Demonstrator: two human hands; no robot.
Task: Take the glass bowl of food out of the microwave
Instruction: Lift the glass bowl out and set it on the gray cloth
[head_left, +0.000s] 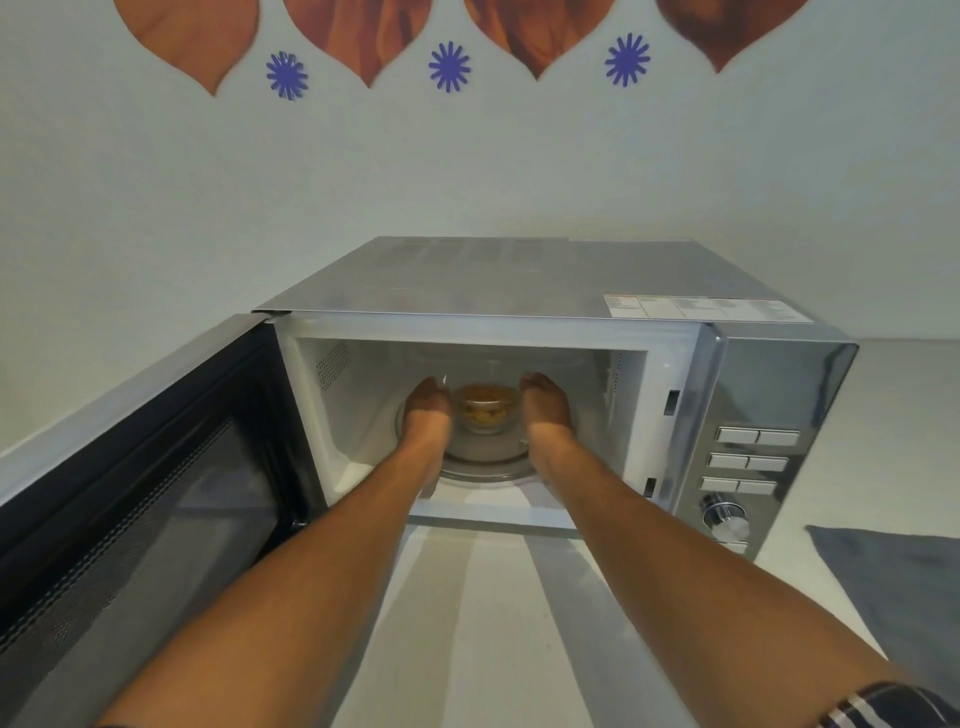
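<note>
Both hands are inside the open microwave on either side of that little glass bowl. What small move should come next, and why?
Probably close both hands inward onto the small clear glass bowl of yellowish food. The left hand and right hand flank it on the round glass turntable, palms facing in, but whether they already touch its sides is unclear. A firm two-sided hold should come before lifting it from the silver microwave.

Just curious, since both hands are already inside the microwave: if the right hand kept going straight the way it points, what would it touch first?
Probably the microwave's back wall. The right hand points past the glass bowl's right side, though depth is unclear.
</note>
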